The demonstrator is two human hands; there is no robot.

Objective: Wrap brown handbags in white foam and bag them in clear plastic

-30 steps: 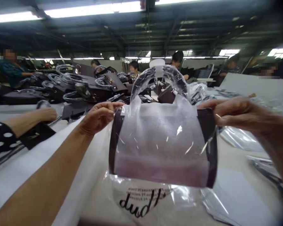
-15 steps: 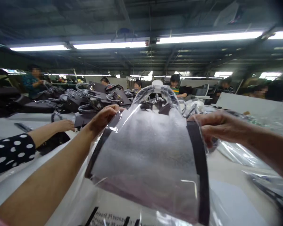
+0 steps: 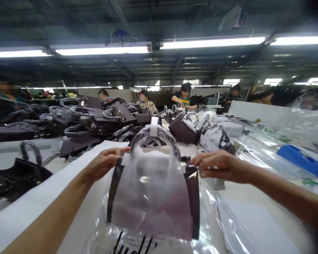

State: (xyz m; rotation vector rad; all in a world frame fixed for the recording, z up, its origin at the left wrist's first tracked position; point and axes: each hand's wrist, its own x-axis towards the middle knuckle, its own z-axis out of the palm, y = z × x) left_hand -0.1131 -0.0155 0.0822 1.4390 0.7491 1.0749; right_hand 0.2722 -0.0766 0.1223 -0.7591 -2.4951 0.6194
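A dark handbag (image 3: 193, 204) stands upright before me inside a clear plastic bag (image 3: 212, 201) with black lettering low on its front. White sheeting covers much of the handbag's face, and film wraps its arched handles (image 3: 172, 141). At the upper left corner, my left hand (image 3: 103, 162) is closed in a pinch on the plastic. My right hand (image 3: 222, 165) pinches at the upper right corner, close to a small dark piece at the handbag's side. Exactly which layer each set of fingertips grips is partly hidden.
Dark handbags with wrapped handles (image 3: 100, 116) are heaped at the back left. Another handbag (image 3: 18, 176) lies at left beside a white sheet (image 3: 55, 183). Loose clear plastic and a blue item (image 3: 304, 160) lie at right. Several people work beyond the table.
The view has swung right. The handbag and both hands sit lower and look farther off, with the handbag's handles lower too. A co-worker's polka-dot sleeve and hand have left the view.
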